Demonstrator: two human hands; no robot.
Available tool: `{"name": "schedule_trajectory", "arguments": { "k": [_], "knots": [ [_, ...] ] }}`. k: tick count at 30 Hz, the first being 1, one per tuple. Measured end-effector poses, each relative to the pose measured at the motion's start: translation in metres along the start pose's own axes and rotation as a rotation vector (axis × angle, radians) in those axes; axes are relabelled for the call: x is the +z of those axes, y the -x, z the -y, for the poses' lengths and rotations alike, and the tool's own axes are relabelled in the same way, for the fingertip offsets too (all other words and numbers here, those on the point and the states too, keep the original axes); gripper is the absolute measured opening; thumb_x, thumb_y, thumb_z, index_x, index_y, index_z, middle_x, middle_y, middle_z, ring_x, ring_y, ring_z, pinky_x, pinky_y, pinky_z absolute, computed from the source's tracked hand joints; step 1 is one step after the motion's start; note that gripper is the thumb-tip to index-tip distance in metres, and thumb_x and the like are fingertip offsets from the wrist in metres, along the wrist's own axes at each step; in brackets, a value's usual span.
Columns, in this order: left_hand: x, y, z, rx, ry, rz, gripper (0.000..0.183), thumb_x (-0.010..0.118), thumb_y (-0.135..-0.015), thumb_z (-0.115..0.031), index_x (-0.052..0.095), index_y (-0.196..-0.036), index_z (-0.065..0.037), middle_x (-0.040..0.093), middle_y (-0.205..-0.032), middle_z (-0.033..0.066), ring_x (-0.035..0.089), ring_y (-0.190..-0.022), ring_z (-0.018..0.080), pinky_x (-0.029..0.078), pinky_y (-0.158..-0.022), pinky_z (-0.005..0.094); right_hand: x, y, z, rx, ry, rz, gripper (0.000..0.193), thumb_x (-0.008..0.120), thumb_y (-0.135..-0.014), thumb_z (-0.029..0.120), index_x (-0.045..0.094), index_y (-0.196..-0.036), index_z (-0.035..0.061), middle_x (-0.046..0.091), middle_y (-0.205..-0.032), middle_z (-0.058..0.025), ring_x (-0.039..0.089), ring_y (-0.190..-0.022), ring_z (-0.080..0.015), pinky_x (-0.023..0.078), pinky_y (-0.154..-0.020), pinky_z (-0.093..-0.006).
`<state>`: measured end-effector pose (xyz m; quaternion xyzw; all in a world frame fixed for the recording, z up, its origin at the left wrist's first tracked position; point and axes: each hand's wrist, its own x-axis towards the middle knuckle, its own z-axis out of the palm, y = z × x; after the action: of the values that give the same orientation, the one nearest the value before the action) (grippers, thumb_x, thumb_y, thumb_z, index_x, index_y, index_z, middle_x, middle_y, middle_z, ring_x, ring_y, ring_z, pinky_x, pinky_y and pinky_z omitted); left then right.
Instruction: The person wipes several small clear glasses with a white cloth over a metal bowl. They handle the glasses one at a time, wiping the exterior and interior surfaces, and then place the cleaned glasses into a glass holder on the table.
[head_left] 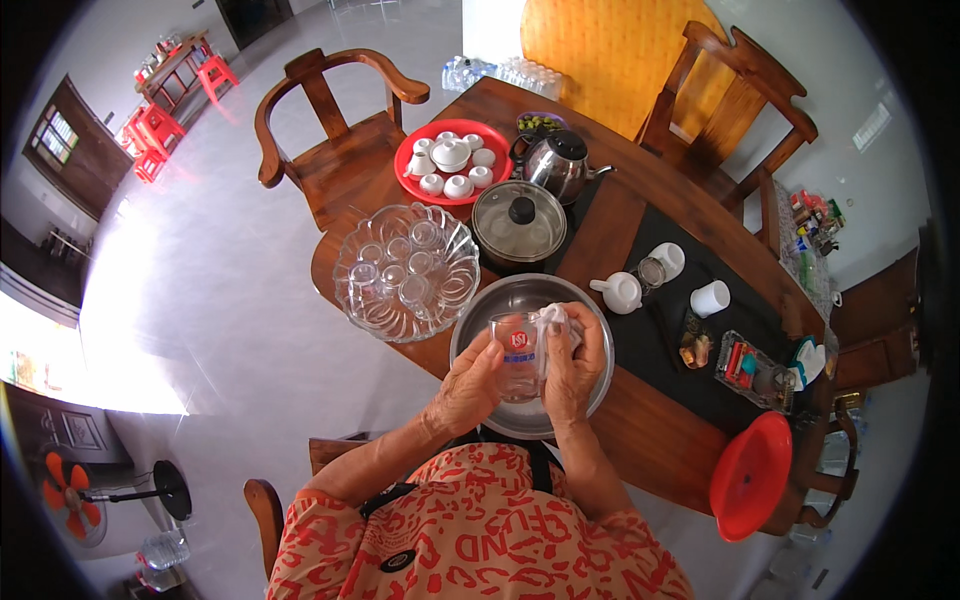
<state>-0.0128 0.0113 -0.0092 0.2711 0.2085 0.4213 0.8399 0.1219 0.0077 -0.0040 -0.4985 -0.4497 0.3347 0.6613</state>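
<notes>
A clear glass mug [517, 372] with a red and blue print is held over a steel basin [476, 312] at the table's near edge. My left hand [473, 378] grips the mug's left side, its fingers wrapped round the glass. On the other side, my right hand [577, 365] is closed on a crumpled white cloth [556, 318], which presses against the mug by its handle side. Left of the basin, a scalloped glass bowl [352, 312] holds several small clear glasses [397, 276].
Behind the basin stand a lidded pot [490, 232], a steel kettle [562, 178] and a red tray [410, 187] of white teaware. To the right are a white teapot [622, 293], white cups [710, 299], a clear tray [755, 372] and a red basin [752, 477]. Wooden chairs [330, 130] flank the table.
</notes>
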Motion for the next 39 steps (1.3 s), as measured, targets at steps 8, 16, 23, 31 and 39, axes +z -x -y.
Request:
{"name": "schedule_trajectory", "arguments": {
  "k": [8, 16, 23, 31, 39],
  "knots": [
    [-0.022, 0.001, -0.004, 0.073, -0.116, -0.105, 0.051, 0.038, -0.1, -0.04, 0.029, -0.14, -0.009, 0.05, -0.122, 0.0073, 0.051, -0.111, 0.0185, 0.042, -0.095, 0.0342, 0.031, 0.009, 0.011, -0.571, 0.469, 0.135, 0.022, 0.059, -0.083, 0.003, 0.054, -0.105, 0.0019, 0.052, -0.101, -0.0153, 0.052, -0.089, -0.0279, 0.045, -0.076, -0.0366],
    [-0.024, 0.007, -0.004, 0.108, -0.102, -0.063, 0.052, 0.04, -0.099, -0.04, 0.031, -0.139, -0.008, 0.046, -0.125, 0.0045, 0.048, -0.113, 0.0155, 0.04, -0.097, 0.0337, 0.033, 0.004, 0.008, -0.238, 0.212, 0.103, 0.02, 0.058, -0.086, 0.006, 0.055, -0.105, 0.0017, 0.055, -0.099, -0.0134, 0.054, -0.086, -0.0233, 0.045, -0.074, -0.0339],
    [-0.012, -0.001, 0.003, 0.073, -0.07, -0.072, 0.056, 0.042, -0.097, -0.046, 0.033, -0.138, -0.01, 0.047, -0.122, 0.0039, 0.049, -0.109, 0.0149, 0.042, -0.095, 0.0334, 0.022, 0.011, 0.011, -0.344, 0.364, 0.041, 0.02, 0.059, -0.084, 0.005, 0.058, -0.103, 0.0015, 0.056, -0.099, -0.012, 0.054, -0.085, -0.0216, 0.046, -0.073, -0.0324],
    [-0.002, -0.013, 0.013, -0.032, -0.054, 0.036, 0.068, 0.053, -0.089, -0.054, 0.031, -0.139, -0.013, 0.046, -0.123, 0.0049, 0.05, -0.114, 0.0207, 0.048, -0.088, 0.0396, -0.003, 0.005, 0.025, -0.358, 0.312, -0.036, 0.019, 0.06, -0.082, 0.003, 0.059, -0.102, 0.0008, 0.057, -0.101, -0.0141, 0.058, -0.087, -0.0232, 0.047, -0.073, -0.0311],
    [0.014, -0.023, 0.025, -0.116, -0.021, 0.076, 0.057, 0.046, -0.093, -0.052, 0.037, -0.133, -0.012, 0.045, -0.124, 0.0047, 0.05, -0.113, 0.0198, 0.048, -0.087, 0.0413, -0.034, 0.004, 0.014, 0.031, 0.079, -0.154, 0.017, 0.059, -0.089, 0.008, 0.058, -0.103, -0.0005, 0.059, -0.096, -0.008, 0.056, -0.081, -0.0127, 0.047, -0.068, -0.0256]
  ]
}}
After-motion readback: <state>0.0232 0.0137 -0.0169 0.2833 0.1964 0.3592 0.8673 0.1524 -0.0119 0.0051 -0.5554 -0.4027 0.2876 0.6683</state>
